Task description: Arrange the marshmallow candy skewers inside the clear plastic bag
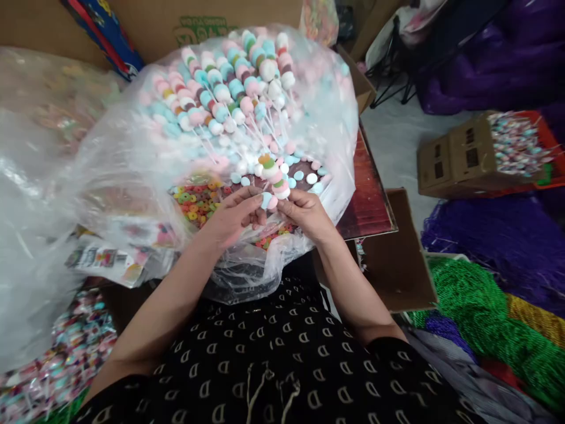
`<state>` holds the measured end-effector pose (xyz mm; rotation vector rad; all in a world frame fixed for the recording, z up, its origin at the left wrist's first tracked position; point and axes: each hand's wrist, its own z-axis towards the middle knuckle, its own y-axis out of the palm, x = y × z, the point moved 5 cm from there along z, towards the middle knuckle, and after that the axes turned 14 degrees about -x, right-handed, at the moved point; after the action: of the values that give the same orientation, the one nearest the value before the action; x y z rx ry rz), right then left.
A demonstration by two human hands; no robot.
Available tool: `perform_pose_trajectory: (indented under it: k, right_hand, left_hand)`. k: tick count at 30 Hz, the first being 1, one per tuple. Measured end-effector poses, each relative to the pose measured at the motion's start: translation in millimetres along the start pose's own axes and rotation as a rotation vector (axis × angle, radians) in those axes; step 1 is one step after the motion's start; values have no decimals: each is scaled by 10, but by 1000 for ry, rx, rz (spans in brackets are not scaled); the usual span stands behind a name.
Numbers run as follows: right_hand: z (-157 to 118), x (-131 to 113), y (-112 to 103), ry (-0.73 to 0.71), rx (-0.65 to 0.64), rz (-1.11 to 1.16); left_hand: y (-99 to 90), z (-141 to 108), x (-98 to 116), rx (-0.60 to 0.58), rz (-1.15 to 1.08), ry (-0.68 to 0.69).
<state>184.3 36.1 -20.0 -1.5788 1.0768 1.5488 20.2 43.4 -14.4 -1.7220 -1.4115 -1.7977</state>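
My right hand (305,213) is closed at the lower end of a marshmallow skewer (277,178), threaded with white, pink and green pieces and an orange one at its tip. Pinched in the fingers of my left hand (238,217) are small blue and pink marshmallows (267,201), right beside the skewer's lower end. Whether they touch the stick is hidden. Loose pink, blue and white marshmallows (299,175) lie just behind my hands in a big clear plastic bag (329,141). Colourful ring candies (196,200) are heaped by my left hand.
Many finished marshmallow skewers (229,82) are piled at the back of the bag. A dark red table edge (368,200) and an open cardboard box (397,265) stand to the right. Wrapped sweets (75,359) lie low on the left, and candy packets (108,259) above them.
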Motion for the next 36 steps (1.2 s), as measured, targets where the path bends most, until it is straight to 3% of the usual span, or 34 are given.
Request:
perform_pose_trajectory:
  k: [8, 13, 22, 30, 36]
  right_hand:
    - [-8, 22, 139, -47, 23, 106]
    - [-45, 38, 126, -69, 224, 79]
    - [-82, 69, 197, -14, 382, -58]
    - [-62, 73, 301, 8, 211, 142]
    - [-81, 44, 339, 34, 164, 195]
  left_hand:
    - [8, -45, -54, 50, 19, 116]
    - [-51, -63, -44, 227, 94, 238]
    - [38, -92, -84, 281, 413, 307]
    - [28, -146, -101, 267, 667, 319]
    - [-6, -124, -139, 245, 589, 367]
